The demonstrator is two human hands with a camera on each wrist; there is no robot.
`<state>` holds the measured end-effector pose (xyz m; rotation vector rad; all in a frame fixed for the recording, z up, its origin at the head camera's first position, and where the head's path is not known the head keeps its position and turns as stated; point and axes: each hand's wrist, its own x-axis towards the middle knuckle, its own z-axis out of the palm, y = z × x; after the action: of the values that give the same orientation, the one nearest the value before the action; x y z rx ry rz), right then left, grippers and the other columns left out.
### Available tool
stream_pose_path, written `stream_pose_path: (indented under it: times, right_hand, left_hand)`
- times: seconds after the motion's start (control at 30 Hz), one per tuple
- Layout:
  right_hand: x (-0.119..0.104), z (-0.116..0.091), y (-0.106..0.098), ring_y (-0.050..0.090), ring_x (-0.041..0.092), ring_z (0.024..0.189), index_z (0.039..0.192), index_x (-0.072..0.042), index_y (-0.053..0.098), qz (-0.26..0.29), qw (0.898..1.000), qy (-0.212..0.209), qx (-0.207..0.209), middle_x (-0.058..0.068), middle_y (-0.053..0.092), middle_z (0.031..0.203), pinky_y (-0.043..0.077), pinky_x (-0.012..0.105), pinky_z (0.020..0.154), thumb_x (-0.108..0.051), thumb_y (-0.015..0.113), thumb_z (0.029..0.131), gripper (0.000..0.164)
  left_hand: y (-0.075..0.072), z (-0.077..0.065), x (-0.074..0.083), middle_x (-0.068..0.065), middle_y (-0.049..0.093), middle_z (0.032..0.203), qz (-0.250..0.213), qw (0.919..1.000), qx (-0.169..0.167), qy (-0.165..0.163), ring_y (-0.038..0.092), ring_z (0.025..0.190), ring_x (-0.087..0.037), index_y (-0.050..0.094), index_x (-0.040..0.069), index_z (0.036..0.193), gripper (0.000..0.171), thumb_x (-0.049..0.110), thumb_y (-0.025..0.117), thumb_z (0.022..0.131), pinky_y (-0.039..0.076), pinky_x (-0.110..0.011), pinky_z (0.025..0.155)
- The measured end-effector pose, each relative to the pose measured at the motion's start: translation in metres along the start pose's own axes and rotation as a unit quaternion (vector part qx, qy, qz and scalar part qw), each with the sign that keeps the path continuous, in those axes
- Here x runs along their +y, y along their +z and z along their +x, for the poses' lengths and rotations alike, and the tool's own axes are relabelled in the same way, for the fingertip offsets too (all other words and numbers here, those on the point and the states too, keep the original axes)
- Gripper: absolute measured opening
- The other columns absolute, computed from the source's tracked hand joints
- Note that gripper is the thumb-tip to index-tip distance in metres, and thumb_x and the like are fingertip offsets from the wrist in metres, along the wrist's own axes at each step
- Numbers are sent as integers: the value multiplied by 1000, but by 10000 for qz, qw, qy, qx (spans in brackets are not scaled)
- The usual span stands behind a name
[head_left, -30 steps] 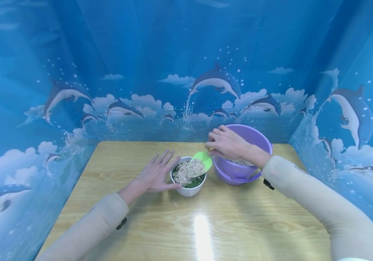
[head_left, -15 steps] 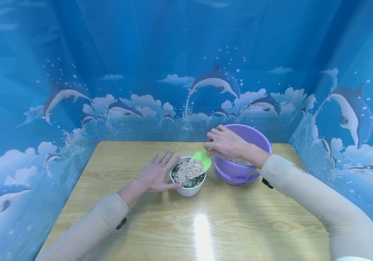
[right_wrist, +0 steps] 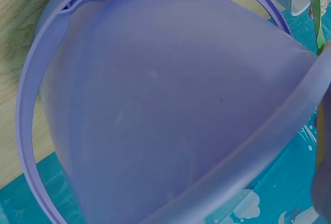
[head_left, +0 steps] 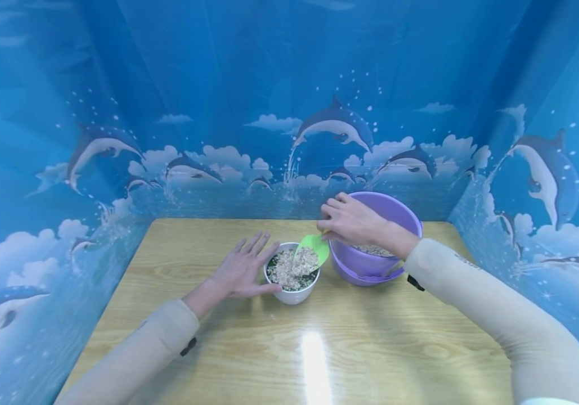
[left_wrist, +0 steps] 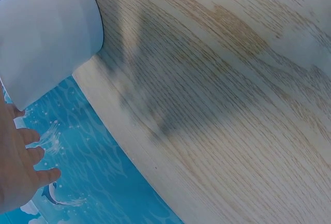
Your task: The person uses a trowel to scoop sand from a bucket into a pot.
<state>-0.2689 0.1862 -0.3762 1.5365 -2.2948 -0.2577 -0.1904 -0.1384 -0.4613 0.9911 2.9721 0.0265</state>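
Observation:
A white cup-shaped pot (head_left: 291,297) stands mid-table, pale flakes (head_left: 283,271) lying over something dark green inside it. My left hand (head_left: 242,273) touches its left side with fingers spread straight and the thumb along the near rim. In the left wrist view, fingertips show beneath the white pot (left_wrist: 51,38). My right hand (head_left: 352,220) grips the handle of a light green scoop (head_left: 321,249), largely hidden by the fingers. The scoop tilts down into the pot, flakes in its bowl. Only its thin green edge (right_wrist: 317,17) shows in the right wrist view.
Right of the pot stands a purple bucket (head_left: 400,212) holding more pale flakes (head_left: 376,251), under my right forearm. Its lowered handle (right_wrist: 26,115) loops round the outside. A blue dolphin-print curtain (head_left: 248,140) encloses the wooden table (head_left: 370,349) at the back and sides.
Pale flakes have spread over the dark green inside the pot, near its front. The scoop has shifted only slightly; both hands stay almost in place.

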Motion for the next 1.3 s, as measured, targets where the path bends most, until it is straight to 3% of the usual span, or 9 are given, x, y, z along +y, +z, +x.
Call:
stream_pose_path:
  times: [0.4, 0.77, 1.3]
  right_hand:
    - [3, -1, -7, 51, 18, 85, 106, -26, 74, -110, 9997, 6, -195, -2, 65, 93, 44, 36, 83, -45, 72, 98, 21]
    - [9, 0, -12, 50, 19, 84, 102, -25, 73, -132, 9996, 16, -251, -1, 64, 92, 40, 37, 81, -42, 73, 98, 17]
    - [15, 7, -12, 53, 21, 87, 106, -25, 73, -412, 9985, -68, -347, 1, 66, 95, 45, 38, 84, -48, 70, 99, 24]
  left_hand:
    - [0, 0, 0, -20, 11, 176, -30, 10000, 29, 13, 16, 165, -41, 17, 17, 171, 108, 81, 52, 91, 19, -64, 133]
    - [2, -1, -2, -21, 11, 176, -50, 10000, 72, 31, 19, 164, -42, 17, 17, 170, 108, 82, 51, 91, 21, -64, 132]
    - [1, 0, 0, -20, 10, 176, -93, 10000, 6, -3, 17, 165, -42, 16, 17, 171, 108, 82, 51, 92, 20, -64, 132]
